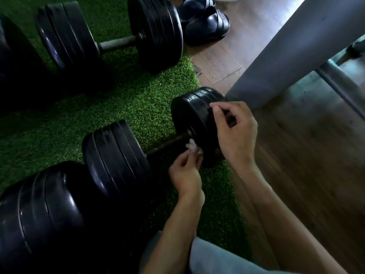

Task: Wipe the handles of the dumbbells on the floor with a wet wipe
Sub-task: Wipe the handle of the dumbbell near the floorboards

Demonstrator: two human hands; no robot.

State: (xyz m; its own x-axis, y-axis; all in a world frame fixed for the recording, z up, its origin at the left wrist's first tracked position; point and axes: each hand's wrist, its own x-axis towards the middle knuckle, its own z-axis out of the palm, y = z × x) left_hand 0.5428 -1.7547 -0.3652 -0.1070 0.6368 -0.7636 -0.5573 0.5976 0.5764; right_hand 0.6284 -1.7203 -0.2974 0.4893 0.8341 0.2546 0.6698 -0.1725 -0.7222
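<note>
Dumbbell handle [167,144] partly hidden by wipe [192,146] pinched in left hand [185,175]; right hand [235,133] loosely curled, empty.

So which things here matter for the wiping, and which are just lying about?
Job: crumpled white wet wipe, left hand, right hand, near black plated dumbbell, far black plated dumbbell.
Lying about: dark glossy shoes, grey post.
</note>
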